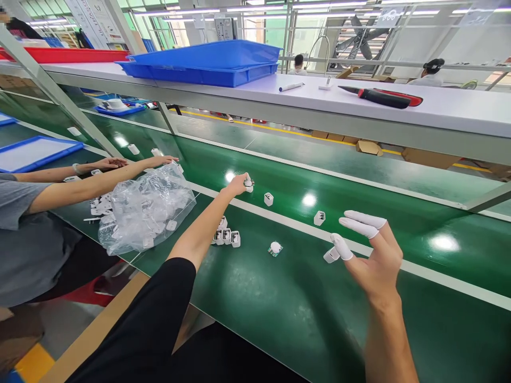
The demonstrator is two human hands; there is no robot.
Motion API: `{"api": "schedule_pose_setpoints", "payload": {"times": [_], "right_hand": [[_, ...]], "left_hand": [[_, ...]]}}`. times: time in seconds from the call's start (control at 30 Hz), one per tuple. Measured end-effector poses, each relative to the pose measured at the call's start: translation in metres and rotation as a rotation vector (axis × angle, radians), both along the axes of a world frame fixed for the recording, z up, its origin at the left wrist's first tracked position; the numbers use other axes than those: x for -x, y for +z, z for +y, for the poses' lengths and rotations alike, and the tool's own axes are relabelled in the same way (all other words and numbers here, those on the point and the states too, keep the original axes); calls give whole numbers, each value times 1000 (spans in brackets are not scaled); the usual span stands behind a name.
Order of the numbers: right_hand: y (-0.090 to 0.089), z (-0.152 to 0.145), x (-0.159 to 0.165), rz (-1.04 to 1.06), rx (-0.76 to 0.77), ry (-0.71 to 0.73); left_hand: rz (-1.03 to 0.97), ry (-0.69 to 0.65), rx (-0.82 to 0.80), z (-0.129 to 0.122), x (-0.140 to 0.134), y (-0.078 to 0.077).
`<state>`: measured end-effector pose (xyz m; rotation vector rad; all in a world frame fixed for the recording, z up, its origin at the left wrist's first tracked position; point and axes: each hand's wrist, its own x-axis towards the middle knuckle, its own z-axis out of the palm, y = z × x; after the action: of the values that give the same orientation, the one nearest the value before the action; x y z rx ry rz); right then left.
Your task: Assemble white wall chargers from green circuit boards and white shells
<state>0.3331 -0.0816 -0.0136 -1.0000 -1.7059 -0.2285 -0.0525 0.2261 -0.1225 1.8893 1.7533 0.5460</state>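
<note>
My left hand [237, 185] reaches out over the green belt, its fingers closed on a small white charger-like housing [249, 186]; parts of a circuit board seem to show at its top. My right hand [377, 260], with white finger cots on thumb and two fingers, is held open. Just left of its thumb lies a white housing [331, 256]; whether they touch, I cannot tell. Two more open housings stand on the belt, one white housing [269, 199] near my left hand and another housing [319, 218] near my right fingertips. A circuit board [275, 248] with a white round top lies between my arms.
Several filled housings [227, 236] stand in rows by my left forearm. Further left, a co-worker's arm [99, 178] reaches over a clear plastic bag [149, 207] of white parts. Blue trays [203, 61], a pen [291, 86] and red-black pliers [385, 98] rest on the shelf above.
</note>
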Motion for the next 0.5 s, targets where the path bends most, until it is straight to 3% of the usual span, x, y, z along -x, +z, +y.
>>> {"api": "schedule_pose_setpoints", "payload": {"times": [0.17, 0.27, 0.4, 0.5], "right_hand": [[-2, 1, -2, -6, 16, -18], [-2, 1, -3, -5, 28, -20], [-1, 1, -6, 15, 29, -28], [0, 1, -6, 57, 43, -13]], "left_hand": [[44, 64, 19, -11, 4, 9], [16, 125, -40, -21, 5, 23], [-89, 146, -175, -41, -3, 55], [-199, 44, -248, -78, -26, 85]]}}
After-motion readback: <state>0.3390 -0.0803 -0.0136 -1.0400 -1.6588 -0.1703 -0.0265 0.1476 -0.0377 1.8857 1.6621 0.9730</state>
